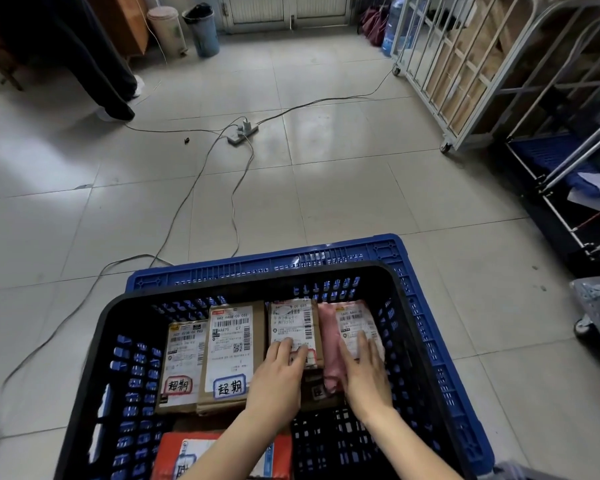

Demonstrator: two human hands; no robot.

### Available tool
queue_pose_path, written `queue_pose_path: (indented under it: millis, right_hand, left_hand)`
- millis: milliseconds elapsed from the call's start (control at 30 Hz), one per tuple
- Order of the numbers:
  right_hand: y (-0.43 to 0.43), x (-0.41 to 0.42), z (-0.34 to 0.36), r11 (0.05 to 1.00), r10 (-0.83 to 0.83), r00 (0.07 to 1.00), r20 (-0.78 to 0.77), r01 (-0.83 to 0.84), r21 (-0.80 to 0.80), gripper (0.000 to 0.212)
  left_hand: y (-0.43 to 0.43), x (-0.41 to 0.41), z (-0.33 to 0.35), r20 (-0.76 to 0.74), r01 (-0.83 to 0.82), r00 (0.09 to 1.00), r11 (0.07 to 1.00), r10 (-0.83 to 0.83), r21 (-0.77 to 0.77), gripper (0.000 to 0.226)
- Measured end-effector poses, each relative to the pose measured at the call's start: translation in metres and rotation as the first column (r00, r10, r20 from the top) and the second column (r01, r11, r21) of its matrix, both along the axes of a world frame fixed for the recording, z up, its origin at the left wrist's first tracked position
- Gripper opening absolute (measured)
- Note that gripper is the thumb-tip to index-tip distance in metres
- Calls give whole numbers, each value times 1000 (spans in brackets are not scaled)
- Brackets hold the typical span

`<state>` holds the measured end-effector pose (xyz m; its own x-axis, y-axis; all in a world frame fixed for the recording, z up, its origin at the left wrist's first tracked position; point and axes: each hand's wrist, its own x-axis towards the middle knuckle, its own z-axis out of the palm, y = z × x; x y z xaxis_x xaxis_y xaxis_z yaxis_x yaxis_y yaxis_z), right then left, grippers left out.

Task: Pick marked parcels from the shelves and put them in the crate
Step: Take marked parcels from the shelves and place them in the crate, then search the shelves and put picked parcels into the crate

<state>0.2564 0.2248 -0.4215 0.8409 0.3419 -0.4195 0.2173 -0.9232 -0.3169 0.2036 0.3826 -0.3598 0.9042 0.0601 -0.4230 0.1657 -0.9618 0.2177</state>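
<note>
I note my left hand point(278, 375) lying flat, fingers straight and unclenched, on the label of a brown box point(291, 323). My right hand point(366, 368) is likewise flat, fingers extended, on the pink bag point(328, 327) just beside it; neither hand grips anything. Both parcels sit in the far row of the black crate point(257, 278), nested in a blue crate point(264, 252), next to a red-marked box point(182, 358) and a blue-marked box point(229, 348); an orange parcel point(174, 452) lies nearer me, partly under my left forearm.
</note>
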Motion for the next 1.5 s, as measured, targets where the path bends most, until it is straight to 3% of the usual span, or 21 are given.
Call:
queue_pose_path:
  millis: [167, 500, 667, 833, 1000, 1133, 1300, 1400, 1500]
  right_hand:
    - [0, 3, 5, 1000, 5, 999, -35, -6, -22, 61]
    - [-10, -36, 41, 996, -44, 992, 120, 34, 84, 65]
    - [-22, -65, 62, 995, -91, 970, 225, 95, -7, 78]
    - [-33, -112, 109, 979, -114, 923, 366, 167, -117, 78]
    - [-58, -166, 134, 932, -227, 875, 429, 322, -165, 78]
    - [-88, -217, 155, 842, -406, 821, 401, 507, -185, 76]
    - [-128, -295, 177, 713, -629, 678, 380, 698, -64, 63]
    - [-147, -345, 187, 600, -699, 554, 451, 798, -49, 66]
    - [-159, -402, 194, 503, -793, 491, 359, 862, -69, 62]
  left_hand:
    - [0, -1, 0, -5, 8, 1000, 1000, -8, 9, 63]
    - [-9, -3, 23, 7, 74, 997, 997, -74, 25, 60]
    - [-12, -13, 47, 73, 216, 973, 975, -219, 43, 56]
    - [-16, -30, 73, 128, 377, 915, 923, -384, 75, 56]
    - [-35, -56, 97, 285, 519, 807, 852, -517, 74, 50]
    - [-68, -78, 105, 212, 692, 696, 719, -686, 59, 57]
    - [-132, -109, 118, 218, 848, 507, 528, -834, 48, 55]
    - [-170, -142, 124, 217, 914, 389, 405, -895, 35, 50]
    - [-202, -181, 126, 239, 951, 296, 310, -925, 19, 49]
